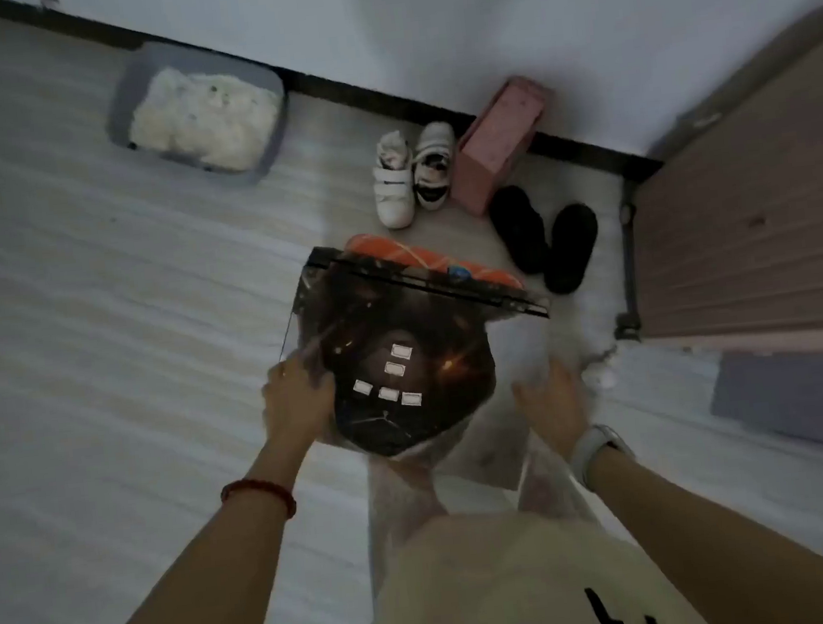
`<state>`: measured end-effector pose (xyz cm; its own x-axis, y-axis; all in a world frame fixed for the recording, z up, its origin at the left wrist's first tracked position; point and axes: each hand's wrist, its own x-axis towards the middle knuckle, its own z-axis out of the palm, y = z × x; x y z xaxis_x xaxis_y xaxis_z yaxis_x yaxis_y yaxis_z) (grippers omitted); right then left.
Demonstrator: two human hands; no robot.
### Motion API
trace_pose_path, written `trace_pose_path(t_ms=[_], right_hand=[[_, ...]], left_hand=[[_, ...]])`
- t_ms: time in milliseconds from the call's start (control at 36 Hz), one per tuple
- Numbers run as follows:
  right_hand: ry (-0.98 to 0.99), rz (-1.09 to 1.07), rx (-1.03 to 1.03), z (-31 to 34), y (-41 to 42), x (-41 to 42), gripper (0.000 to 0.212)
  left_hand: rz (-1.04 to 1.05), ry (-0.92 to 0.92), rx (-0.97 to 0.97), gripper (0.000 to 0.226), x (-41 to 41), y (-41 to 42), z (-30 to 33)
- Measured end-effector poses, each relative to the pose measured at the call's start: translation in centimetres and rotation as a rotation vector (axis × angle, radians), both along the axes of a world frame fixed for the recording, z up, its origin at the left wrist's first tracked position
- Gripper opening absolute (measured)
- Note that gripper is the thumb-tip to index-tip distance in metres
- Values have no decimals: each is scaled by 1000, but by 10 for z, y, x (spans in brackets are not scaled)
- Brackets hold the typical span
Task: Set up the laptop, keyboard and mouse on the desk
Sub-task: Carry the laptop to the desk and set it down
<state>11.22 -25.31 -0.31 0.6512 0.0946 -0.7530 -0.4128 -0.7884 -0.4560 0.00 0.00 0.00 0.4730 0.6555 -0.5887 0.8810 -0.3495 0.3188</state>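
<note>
1. Head view: dark laptop (404, 362), lid bearing small white stickers, held above a pale floor (100, 341).
2. Left hand (297, 403) gripping the laptop's left edge, fingers curled round it.
3. Right hand (553, 398) just right of the laptop, fingers spread and loose, holding nothing.
4. Far side, along the wall: white shoes (411, 176), pink box (498, 142), black slippers (548, 238), grey bin (199, 111).

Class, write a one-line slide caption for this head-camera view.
Left hand grips a dark laptop above the floor; right hand open beside it.
</note>
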Motion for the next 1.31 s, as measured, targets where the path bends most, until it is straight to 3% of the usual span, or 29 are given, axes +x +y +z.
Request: trace_pose_path(t_ms=[83,194,417,639,972,1167,1306], right_hand=[[34,-121,-16,-17,11,-4,74],[5,-193,-33,-39,22,-17,87],[-44,-365,-18,-68,27,-22,105],[-108,-378,-3,-65,30,-25,98],[-158,-58,176,34,46,-41,99],[-280,346,278,107,77,-78,97],[-277,520,414,144,110,-119,93]], left_hand=[[-16,110,-1,83,9,22,-25],[-117,95,-64,109,15,44,-58],[-147,-97,-216,125,24,69,-91],[-120,-154,-291,121,24,78,-87],[107,-281,-209,114,-74,71,20],[441,-367,-90,107,-189,39,101],[697,-423,-13,107,-273,12,139]])
